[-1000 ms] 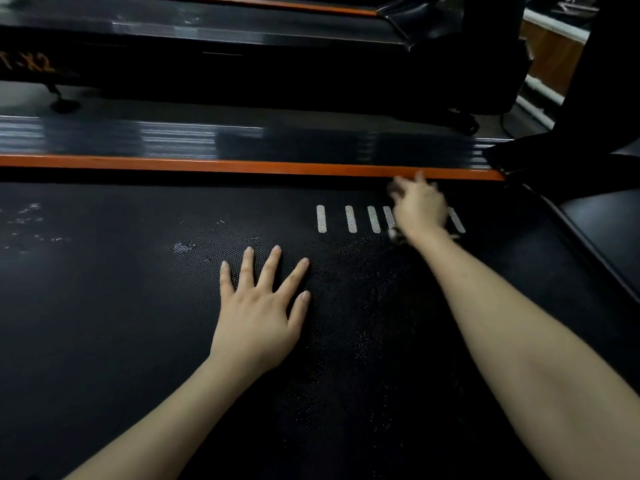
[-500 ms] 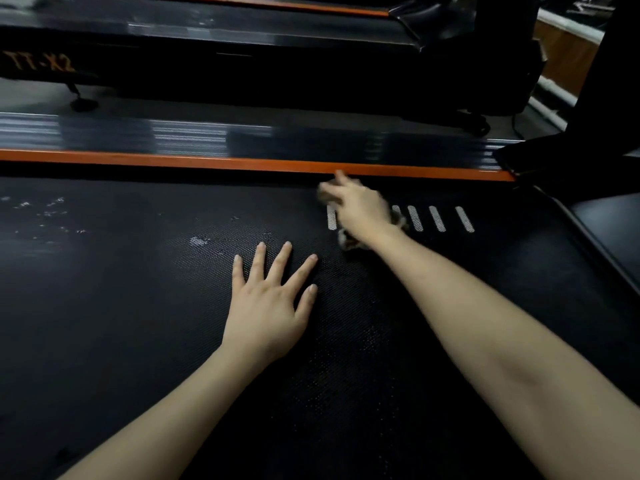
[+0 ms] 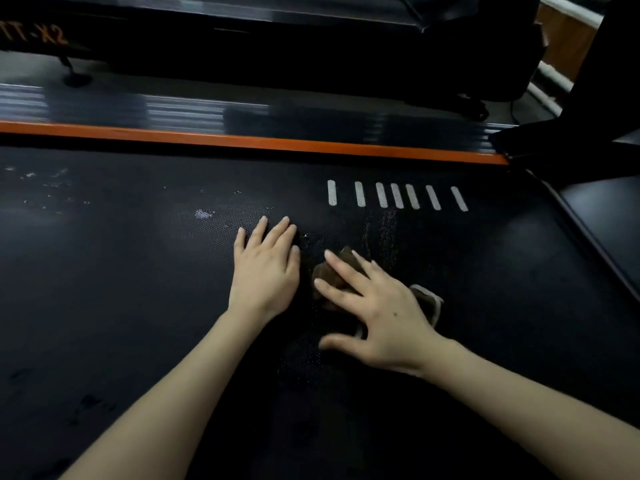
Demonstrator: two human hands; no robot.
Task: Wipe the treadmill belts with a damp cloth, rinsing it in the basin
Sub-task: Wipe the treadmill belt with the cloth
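In the head view, our right hand (image 3: 377, 310) presses the cloth (image 3: 341, 263) flat on the belt (image 3: 138, 306), fingers spread. Our left hand (image 3: 265, 268) rests flat just beside it, fingers straight. We should wipe in firm, overlapping strokes toward the pale specks (image 3: 204, 213). No basin shows here.

Treadmill belt (image 3: 121, 306): black, fine dotted texture, fills near view. Seven short white stripes (image 3: 396, 195) in a row, far right of centre. Wet specks glisten around centre; pale smudges far left.

Cloth (image 3: 341, 271): dark brown, pale edging, crumpled. Lies on belt centre, pressed under spread right hand (image 3: 381, 313). Parts poke out beyond fingers and at hand's right side.
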